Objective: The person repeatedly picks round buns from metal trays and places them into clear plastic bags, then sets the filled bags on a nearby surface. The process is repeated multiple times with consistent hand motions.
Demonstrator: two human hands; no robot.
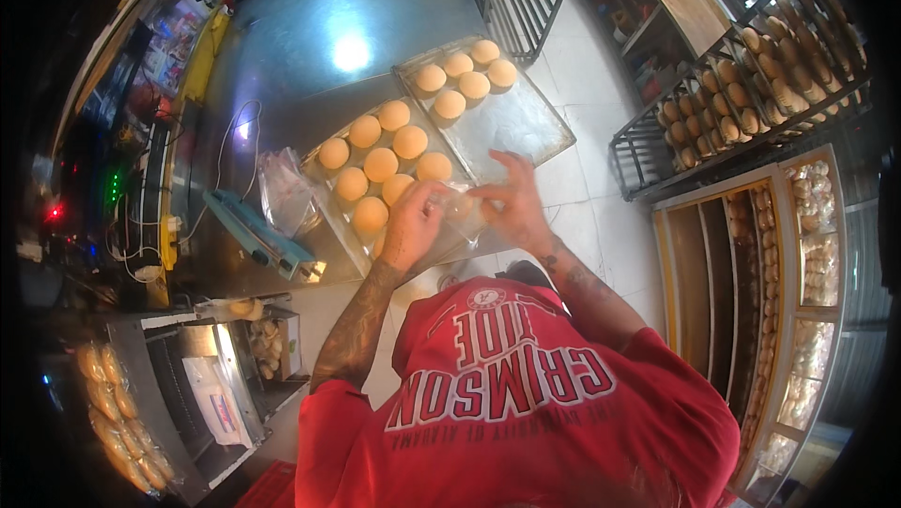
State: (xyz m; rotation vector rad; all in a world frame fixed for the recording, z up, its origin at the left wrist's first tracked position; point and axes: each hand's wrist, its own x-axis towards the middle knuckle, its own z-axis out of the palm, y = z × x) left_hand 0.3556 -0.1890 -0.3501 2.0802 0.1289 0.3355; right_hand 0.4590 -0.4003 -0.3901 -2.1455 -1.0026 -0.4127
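Observation:
A clear plastic bag (463, 216) is held in front of my shirt, over the near edge of the closer tray. My left hand (415, 221) pinches one side of its mouth. On the other side, the thumb and index finger of my right hand (517, 202) are at the bag, the other fingers spread. Whether anything is inside the bag is hard to tell. Beside my left hand, several round golden buns (381, 164) sit on the closer metal tray (454, 159). Farther off, a second metal tray (510, 128) carries several more buns (474, 85) at its far end.
A stack of clear plastic bags (285, 191) lies left of the trays, beside a teal bag sealer (257, 233) with a white cord. All rest on a metal table (295, 50). Bread racks (746, 99) and a display cabinet (746, 297) stand right. Bagged loaves (120, 416) are at lower left.

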